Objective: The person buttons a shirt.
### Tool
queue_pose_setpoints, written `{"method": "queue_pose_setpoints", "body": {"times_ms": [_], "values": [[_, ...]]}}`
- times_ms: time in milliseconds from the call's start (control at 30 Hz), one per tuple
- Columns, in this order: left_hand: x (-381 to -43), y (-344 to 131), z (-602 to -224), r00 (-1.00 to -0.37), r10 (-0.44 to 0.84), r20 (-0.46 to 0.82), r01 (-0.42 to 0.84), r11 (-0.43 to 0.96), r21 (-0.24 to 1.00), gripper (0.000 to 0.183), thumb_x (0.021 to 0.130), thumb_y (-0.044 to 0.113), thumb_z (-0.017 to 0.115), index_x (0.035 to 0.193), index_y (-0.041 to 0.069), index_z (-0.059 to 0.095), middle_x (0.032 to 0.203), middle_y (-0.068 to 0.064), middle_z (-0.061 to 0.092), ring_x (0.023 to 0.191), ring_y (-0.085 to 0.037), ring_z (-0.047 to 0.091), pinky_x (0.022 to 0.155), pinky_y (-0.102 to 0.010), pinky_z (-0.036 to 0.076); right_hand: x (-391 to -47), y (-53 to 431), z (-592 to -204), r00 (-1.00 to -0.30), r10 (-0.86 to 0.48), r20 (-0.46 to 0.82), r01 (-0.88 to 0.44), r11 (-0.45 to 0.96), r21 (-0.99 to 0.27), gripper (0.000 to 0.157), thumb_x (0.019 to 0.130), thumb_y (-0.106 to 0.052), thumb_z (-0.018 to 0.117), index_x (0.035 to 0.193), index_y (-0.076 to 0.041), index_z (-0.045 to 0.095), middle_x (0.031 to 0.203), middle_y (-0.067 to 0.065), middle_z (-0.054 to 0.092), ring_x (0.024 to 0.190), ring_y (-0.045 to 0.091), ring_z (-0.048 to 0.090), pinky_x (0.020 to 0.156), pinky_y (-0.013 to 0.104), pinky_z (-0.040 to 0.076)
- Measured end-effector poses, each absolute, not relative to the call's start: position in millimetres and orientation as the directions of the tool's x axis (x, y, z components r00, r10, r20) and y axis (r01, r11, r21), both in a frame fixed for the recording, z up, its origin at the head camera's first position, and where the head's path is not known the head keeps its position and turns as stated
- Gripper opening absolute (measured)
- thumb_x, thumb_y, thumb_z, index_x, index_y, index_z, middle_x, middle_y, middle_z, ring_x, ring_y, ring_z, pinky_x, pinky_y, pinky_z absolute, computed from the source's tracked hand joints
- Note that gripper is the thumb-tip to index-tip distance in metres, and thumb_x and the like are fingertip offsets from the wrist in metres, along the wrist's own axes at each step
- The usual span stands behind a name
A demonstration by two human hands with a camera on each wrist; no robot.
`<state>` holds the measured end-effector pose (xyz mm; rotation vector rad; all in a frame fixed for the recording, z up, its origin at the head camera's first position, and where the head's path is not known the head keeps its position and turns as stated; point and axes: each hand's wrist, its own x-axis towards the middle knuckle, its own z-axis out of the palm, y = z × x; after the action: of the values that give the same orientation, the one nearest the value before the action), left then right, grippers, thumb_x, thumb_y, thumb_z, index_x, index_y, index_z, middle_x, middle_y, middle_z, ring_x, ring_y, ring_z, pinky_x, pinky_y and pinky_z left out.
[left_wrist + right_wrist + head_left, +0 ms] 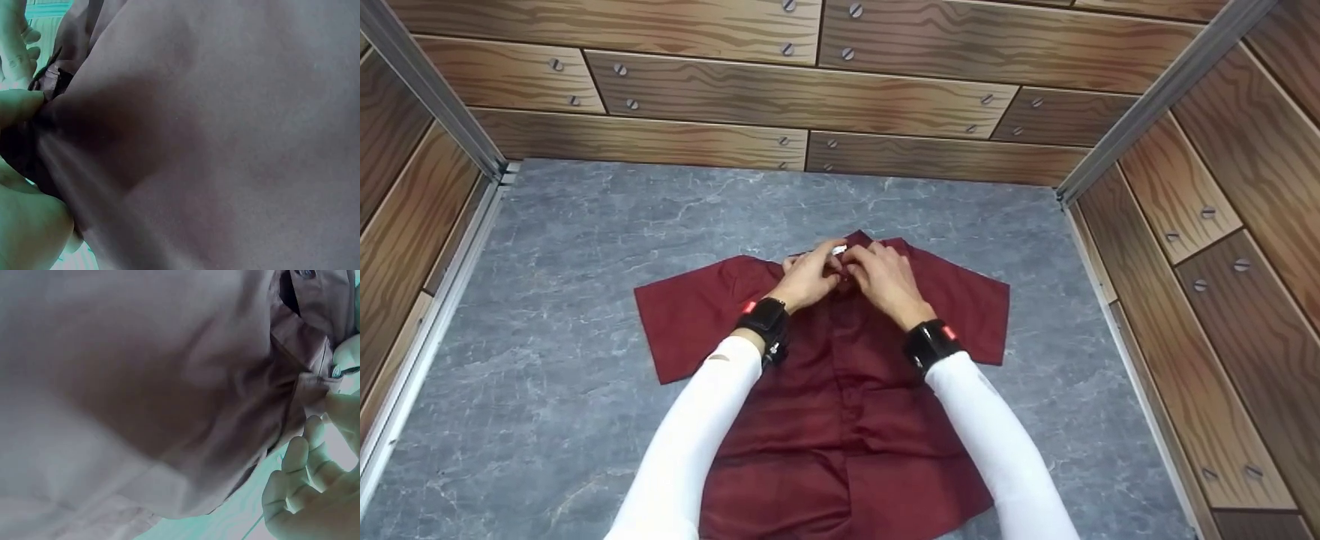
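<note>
A maroon short-sleeved shirt (802,420) lies front up, its collar pointing away from me. At the collar my left hand (808,277) pinches the fabric between thumb and fingers, and the left wrist view shows the cloth (197,140) pulled taut from that grip. Close beside it, my right hand (887,277) pinches the front edge near the neck. A small button (336,371) shows between the fingertips of both hands in the right wrist view. Another button (306,273) sits higher on the fabric. Something small and white (838,250) shows between the hands at the neckline.
The shirt rests on a grey marble-patterned surface (547,420). Wood-patterned panels (720,82) rise at the back and both sides, joined by metal corner rails (1166,90). Black straps (934,343) with cameras circle both wrists over white sleeves.
</note>
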<state>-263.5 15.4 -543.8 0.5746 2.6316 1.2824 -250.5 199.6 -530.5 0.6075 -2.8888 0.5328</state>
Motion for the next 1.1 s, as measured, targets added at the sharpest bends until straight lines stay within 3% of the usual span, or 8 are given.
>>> {"method": "queue_pose_setpoints", "body": {"times_ms": [167,367,467,600,700,867,1100], "values": [[-262,15,-544,-0.914,0.406,-0.011,0.246,0.574,0.781,0.07,0.094,0.021,0.071,0.158,0.025,0.043,0.117,-0.005,0.071,0.122,-0.027,0.059,0.106,-0.056,0.025,-253,199,-529,-0.917,-0.35,0.19,-0.395,0.859,-0.325,0.012,0.1,-0.021,0.067,0.11,-0.015,0.069,0.102,0.012,0.065,0.098,0.039,0.061,0.083,0.057,0.047],[-263,17,-548,-0.932,0.362,0.016,0.245,0.596,0.765,0.069,0.093,0.011,0.069,0.157,0.025,0.046,0.114,-0.003,0.071,0.118,-0.028,0.061,0.109,-0.055,0.025,-255,199,-530,-0.933,-0.322,0.163,-0.358,0.882,-0.308,0.013,0.1,-0.025,0.067,0.109,-0.015,0.069,0.102,0.013,0.065,0.099,0.04,0.062,0.082,0.058,0.048],[-263,16,-548,-0.927,0.375,0.023,0.266,0.611,0.746,0.067,0.095,0.019,0.069,0.157,0.024,0.045,0.115,-0.004,0.072,0.119,-0.026,0.061,0.11,-0.054,0.023,-256,199,-530,-0.941,-0.311,0.135,-0.338,0.887,-0.315,0.014,0.101,-0.025,0.067,0.11,-0.016,0.069,0.105,0.013,0.065,0.102,0.04,0.062,0.084,0.059,0.048],[-267,8,-545,-0.912,0.41,-0.018,0.293,0.682,0.67,0.059,0.106,0.044,0.052,0.159,0.021,0.041,0.135,-0.006,0.067,0.131,-0.032,0.055,0.112,-0.057,0.017,-256,201,-529,-0.945,-0.308,0.11,-0.327,0.883,-0.335,0.013,0.101,-0.023,0.066,0.112,-0.016,0.069,0.108,0.011,0.065,0.106,0.038,0.062,0.087,0.059,0.047],[-272,0,-540,-0.896,0.442,-0.04,0.335,0.733,0.592,0.052,0.11,0.044,0.039,0.152,0.017,0.052,0.144,-0.006,0.062,0.134,-0.036,0.051,0.112,-0.061,0.015,-255,202,-527,-0.944,-0.313,0.102,-0.329,0.879,-0.345,0.013,0.102,-0.024,0.065,0.111,-0.016,0.068,0.109,0.01,0.066,0.108,0.037,0.061,0.088,0.058,0.047],[-277,-12,-533,-0.867,0.499,-0.003,0.417,0.728,0.544,0.028,0.104,0.025,0.058,0.124,0.011,0.072,0.128,-0.01,0.067,0.125,-0.034,0.053,0.111,-0.063,0.018,-257,206,-522,-0.952,-0.301,0.044,-0.296,0.882,-0.365,0.014,0.105,-0.028,0.06,0.112,-0.017,0.066,0.112,0.008,0.065,0.112,0.034,0.058,0.091,0.055,0.044],[-279,-15,-531,-0.871,0.474,0.131,0.46,0.691,0.558,0.013,0.099,0.018,0.068,0.108,0.01,0.073,0.122,-0.011,0.061,0.124,-0.032,0.051,0.112,-0.065,0.018,-270,217,-521,-0.944,-0.328,-0.043,-0.292,0.886,-0.361,0.032,0.107,-0.033,0.055,0.136,-0.022,0.061,0.134,0.006,0.066,0.122,0.034,0.058,0.098,0.057,0.04]]}}
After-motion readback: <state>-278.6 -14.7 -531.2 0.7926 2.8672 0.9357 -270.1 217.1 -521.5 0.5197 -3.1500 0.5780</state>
